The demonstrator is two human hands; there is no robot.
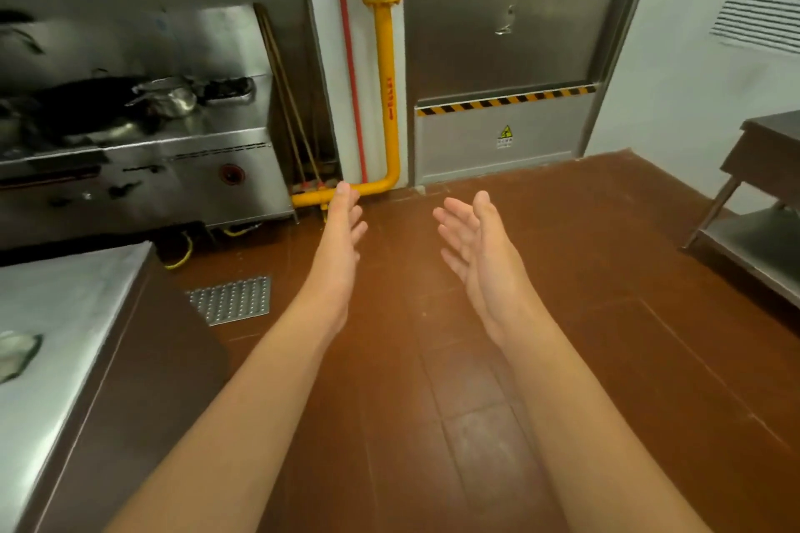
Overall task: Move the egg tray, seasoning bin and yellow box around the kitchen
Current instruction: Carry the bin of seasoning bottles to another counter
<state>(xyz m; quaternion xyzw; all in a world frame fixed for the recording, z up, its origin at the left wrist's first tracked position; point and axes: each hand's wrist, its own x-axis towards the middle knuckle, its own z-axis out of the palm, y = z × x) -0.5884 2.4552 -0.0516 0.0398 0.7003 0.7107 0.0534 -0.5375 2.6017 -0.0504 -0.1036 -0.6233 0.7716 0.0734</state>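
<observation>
Both my arms reach forward over the brown tiled floor (433, 424). My left hand (340, 242) has straight fingers and holds nothing. My right hand (476, 255) is spread with its palm turned inward, also holding nothing. The two palms face each other about a hand's width apart. No egg tray, seasoning bin or yellow box shows in the head view.
A steel stove (143, 151) with a wok stands at the left, a steel counter (56, 316) at the near left. A yellow gas pipe (387, 100) runs down the wall beside a steel door (511, 48). A steel table (762, 203) stands at the right. A metal drain grate (231, 299) lies in the floor.
</observation>
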